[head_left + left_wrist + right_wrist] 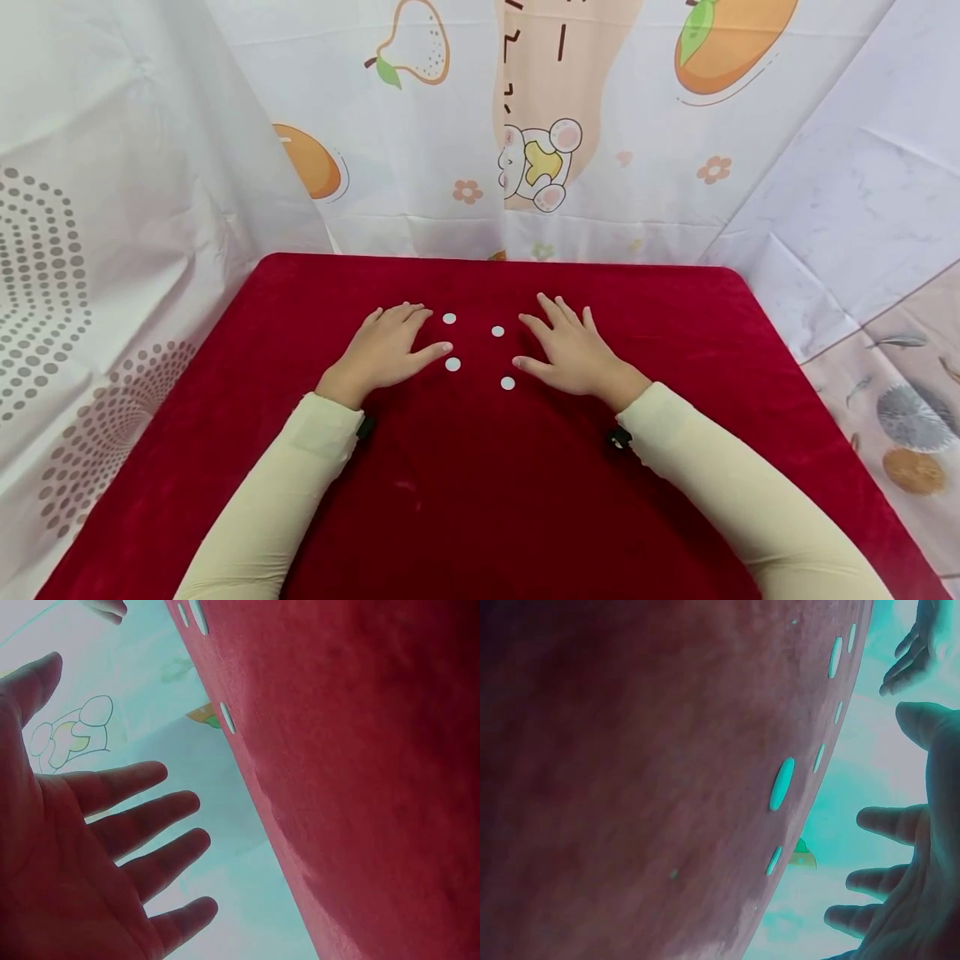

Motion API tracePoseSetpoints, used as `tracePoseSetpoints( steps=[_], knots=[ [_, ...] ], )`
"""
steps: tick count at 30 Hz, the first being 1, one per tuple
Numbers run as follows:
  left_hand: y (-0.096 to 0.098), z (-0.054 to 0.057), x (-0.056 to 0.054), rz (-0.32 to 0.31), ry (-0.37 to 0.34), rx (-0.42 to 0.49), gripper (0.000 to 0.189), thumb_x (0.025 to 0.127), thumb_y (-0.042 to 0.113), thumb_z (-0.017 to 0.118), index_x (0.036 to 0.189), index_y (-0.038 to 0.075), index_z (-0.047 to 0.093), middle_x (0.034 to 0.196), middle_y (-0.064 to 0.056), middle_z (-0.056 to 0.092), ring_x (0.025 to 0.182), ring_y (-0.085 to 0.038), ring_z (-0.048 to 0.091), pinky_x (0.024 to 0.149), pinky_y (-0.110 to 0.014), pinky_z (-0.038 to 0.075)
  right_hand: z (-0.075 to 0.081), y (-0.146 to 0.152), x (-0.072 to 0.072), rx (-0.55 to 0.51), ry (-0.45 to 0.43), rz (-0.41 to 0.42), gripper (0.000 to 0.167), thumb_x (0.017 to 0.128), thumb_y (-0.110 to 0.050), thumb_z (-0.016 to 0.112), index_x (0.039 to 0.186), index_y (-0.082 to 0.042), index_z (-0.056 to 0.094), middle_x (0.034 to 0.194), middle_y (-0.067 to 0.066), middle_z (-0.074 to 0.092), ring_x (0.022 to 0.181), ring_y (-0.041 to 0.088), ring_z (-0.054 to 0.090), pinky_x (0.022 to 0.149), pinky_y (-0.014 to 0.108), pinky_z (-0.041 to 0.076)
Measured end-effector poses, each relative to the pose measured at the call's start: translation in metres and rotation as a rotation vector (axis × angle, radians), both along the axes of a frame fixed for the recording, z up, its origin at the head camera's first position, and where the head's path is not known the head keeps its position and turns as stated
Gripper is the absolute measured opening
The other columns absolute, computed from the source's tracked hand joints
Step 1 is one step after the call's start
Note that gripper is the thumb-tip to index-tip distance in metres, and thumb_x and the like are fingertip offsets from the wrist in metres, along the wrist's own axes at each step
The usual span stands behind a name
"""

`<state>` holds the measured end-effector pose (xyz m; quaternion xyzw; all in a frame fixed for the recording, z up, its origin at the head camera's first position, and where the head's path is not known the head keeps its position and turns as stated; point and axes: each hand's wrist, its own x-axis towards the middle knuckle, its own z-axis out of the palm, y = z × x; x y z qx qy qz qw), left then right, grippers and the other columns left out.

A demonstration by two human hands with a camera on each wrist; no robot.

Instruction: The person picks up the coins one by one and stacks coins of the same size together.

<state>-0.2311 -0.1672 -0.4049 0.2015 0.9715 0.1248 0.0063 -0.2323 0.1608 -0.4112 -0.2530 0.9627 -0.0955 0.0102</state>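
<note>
Along the near side, sleeves: a cream left sleeve and a cream right sleeve reach forward over red velvety cloth, with a small black device at the inner side of each wrist.
Near-right disc: a flat white round lying on the cloth, just beside the right thumb.
Near-left disc: a matching white round, just short of the left thumb's tip.
Right hand: palm down, fingers straight and spread, thumb out to the side, raised above the cloth.
Left hand: palm down likewise, fingers straight and a little apart, thumb pointing inward.
Far-right disc: between the hands, near the right index finger.
Far-left disc: just beside the left index fingertip.
Ovals: the tinted right wrist view shows six pale ovals on the cloth; whether all are matching discs, I cannot tell.
Curtain: white, beyond the table's far edge, printed with a bear, a pear and orange fruit.
</note>
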Motion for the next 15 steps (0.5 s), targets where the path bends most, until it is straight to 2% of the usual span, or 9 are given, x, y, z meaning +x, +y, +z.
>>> tracePoseSetpoints(
  steps=[10,15],
  knots=[
    [0.006,-0.004,-0.002,-0.028,0.009,0.009,0.073,0.095,0.064,0.059,0.145,0.01,0.059,0.145,-0.012,0.06,0.134,-0.032,0.056,0.115,-0.054,0.042,-0.003,-0.018,-0.004,-0.03,-0.019,0.016,0.068,0.097,-0.063,0.056,0.15,-0.02,0.053,0.169,0.015,0.026,0.157,0.043,0.019,0.119,0.076,0.013],
    [0.01,-0.005,-0.001,-0.042,-0.016,0.004,0.072,0.092,0.063,0.067,0.141,0.01,0.062,0.139,-0.012,0.064,0.126,-0.031,0.062,0.108,-0.053,0.049,-0.004,-0.025,-0.005,-0.03,-0.018,0.034,0.062,0.097,-0.058,0.059,0.143,-0.017,0.06,0.167,0.014,0.03,0.157,0.042,0.02,0.119,0.076,0.016]
  ],
)
